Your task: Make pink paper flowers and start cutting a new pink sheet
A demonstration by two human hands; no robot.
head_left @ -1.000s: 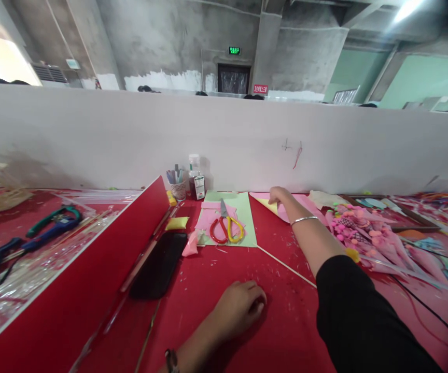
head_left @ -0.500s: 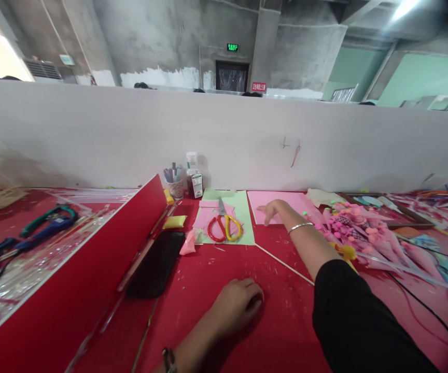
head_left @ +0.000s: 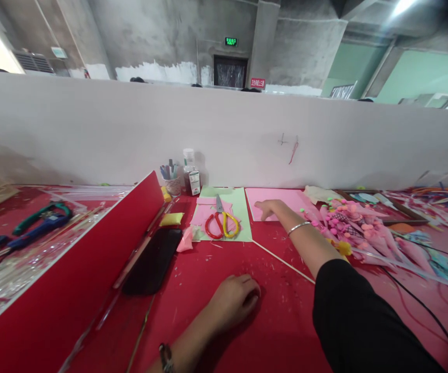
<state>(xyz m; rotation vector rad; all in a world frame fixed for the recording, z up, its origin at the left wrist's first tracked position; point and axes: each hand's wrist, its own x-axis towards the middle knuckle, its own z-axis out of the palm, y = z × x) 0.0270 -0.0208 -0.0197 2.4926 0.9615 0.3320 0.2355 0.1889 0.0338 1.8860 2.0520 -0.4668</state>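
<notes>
My left hand rests on the red tabletop, its fingers curled in loosely and nothing showing in them. Reaching forward, my right hand lies over a sheet of pink paper, fingers stretched out and apart. Whether the fingertips press on the sheet is hard to tell. To the left of that hand, scissors with one red and one yellow handle lie on pink paper pieces over a light green sheet. A thin pale stick lies slantwise between my hands.
A black phone lies beside an upright red board. At the back stand a pen cup and a bottle. Pink wrapped bundles with pompoms are piled at right. Glue guns lie beyond the board.
The whole view has shifted slightly up and left. My right hand stays at the pink sheet with little change, and my left hand keeps its curled rest on the table.
</notes>
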